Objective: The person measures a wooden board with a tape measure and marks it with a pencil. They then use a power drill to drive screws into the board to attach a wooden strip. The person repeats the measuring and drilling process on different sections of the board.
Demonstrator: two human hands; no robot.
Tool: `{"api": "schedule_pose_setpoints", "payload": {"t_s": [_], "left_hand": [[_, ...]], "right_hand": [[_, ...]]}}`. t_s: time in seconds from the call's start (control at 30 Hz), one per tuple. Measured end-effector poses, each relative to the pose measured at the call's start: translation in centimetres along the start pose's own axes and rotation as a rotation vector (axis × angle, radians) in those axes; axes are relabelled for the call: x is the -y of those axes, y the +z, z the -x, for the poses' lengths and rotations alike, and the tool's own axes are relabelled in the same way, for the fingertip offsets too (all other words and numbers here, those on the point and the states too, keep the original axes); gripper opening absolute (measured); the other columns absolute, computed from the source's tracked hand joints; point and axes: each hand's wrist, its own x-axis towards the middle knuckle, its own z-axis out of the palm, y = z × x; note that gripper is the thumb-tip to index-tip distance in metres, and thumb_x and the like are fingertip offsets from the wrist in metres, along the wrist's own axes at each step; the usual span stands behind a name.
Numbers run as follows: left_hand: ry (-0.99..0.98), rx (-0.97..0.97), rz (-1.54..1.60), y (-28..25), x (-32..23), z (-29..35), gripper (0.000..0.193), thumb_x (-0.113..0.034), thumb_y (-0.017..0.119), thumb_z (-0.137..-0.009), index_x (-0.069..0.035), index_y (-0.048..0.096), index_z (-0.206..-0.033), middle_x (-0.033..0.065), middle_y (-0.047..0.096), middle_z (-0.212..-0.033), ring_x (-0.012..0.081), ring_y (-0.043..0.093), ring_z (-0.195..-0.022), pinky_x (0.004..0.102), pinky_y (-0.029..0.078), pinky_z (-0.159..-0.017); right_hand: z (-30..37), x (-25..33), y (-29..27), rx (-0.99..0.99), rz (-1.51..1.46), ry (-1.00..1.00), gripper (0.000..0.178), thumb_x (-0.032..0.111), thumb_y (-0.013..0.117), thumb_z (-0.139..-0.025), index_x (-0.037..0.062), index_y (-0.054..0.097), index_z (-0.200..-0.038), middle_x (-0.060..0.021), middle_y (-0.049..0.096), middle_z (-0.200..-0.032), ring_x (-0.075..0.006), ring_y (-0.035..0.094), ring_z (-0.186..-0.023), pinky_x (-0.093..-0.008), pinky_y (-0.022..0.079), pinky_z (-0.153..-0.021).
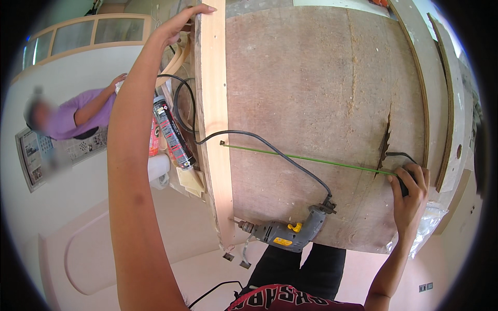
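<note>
A long pale wooden plank (214,78) lies along the left edge of the plywood worktop (290,67). At its far end my left hand (179,26) grips its edge, one digit over the top and the others partly hidden beside it. My right hand (411,189) is closed around a dark tape measure (403,187) at the right side of the worktop. From it a green tape blade (311,158) stretches left across the plywood, its hooked end resting on the plank. A grey corded power drill (290,234) lies at the near edge, its bit over the plank.
The drill's black cable (259,139) crosses under or over the tape; I cannot tell which. A jagged slot (385,142) cuts the plywood. Left of the plank lies a black sealant cartridge (174,133). A plastic bag (428,228) hangs at right. A person in purple (91,106) stands left.
</note>
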Motion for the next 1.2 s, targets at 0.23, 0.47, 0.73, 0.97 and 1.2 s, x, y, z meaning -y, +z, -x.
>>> {"api": "schedule_pose_setpoints", "payload": {"t_s": [0.23, 0.47, 0.73, 0.97, 1.2], "left_hand": [[-0.037, 0.020, 0.016, -0.4, 0.0, -0.1, 0.095, -0.068, 0.074, -0.078, -0.006, 0.054, -0.147, 0.0246, 0.052, -0.143, 0.0394, 0.048, -0.132, 0.0599, 0.033, -0.109], [-0.114, 0.049, 0.252, 0.3, -0.3, 0.8, 0.088, -0.073, 0.062, -0.090, -0.013, 0.050, -0.153, 0.0134, 0.056, -0.147, 0.0318, 0.052, -0.131, 0.0467, 0.037, -0.109], [0.723, -0.966, -0.208, 5.9, -0.5, 20.0, 0.026, -0.019, 0.067, -0.101, 0.003, 0.064, -0.115, 0.0131, 0.064, -0.109, 0.0204, 0.061, -0.101, 0.0325, 0.047, -0.090], [0.742, -0.235, -0.603, 16.2, 0.2, 33.1, 0.036, -0.012, 0.079, -0.089, -0.001, 0.067, -0.121, 0.0145, 0.070, -0.113, 0.0347, 0.066, -0.106, 0.0433, 0.050, -0.095], [0.616, -0.207, -0.983, 18.2, 1.8, 31.2, 0.037, -0.019, 0.069, -0.096, -0.011, 0.066, -0.132, 0.0062, 0.070, -0.118, 0.0253, 0.063, -0.115, 0.0423, 0.043, -0.107]], "right_hand": [[0.1, -0.1, -0.2, 0.010, -0.004, 0.005, 0.021, 0.004, 0.080, -0.079, -0.0001, 0.076, -0.098, -0.0138, 0.067, -0.107, -0.0349, 0.060, -0.103, -0.0456, 0.050, -0.088], [0.1, -0.4, 0.3, 0.019, -0.003, -0.018, 0.019, 0.006, 0.079, -0.081, -0.0012, 0.076, -0.099, -0.0142, 0.068, -0.108, -0.0348, 0.060, -0.104, -0.0449, 0.050, -0.090], [0.6, -1.5, 0.2, 0.013, 0.036, -0.037, 0.021, 0.013, 0.079, -0.085, -0.0026, 0.076, -0.099, -0.0161, 0.069, -0.107, -0.0353, 0.063, -0.104, -0.0435, 0.051, -0.090], [0.2, -2.4, 0.7, -0.008, 0.022, -0.121, 0.022, 0.021, 0.080, -0.086, 0.0028, 0.079, -0.099, -0.0117, 0.071, -0.106, -0.0337, 0.065, -0.101, -0.0428, 0.051, -0.090], [1.2, -0.7, 1.0, -0.073, 0.019, -0.092, 0.020, 0.018, 0.082, -0.085, 0.0017, 0.080, -0.097, -0.0089, 0.070, -0.097, -0.0237, 0.065, -0.086, -0.0360, 0.050, -0.077]]}}
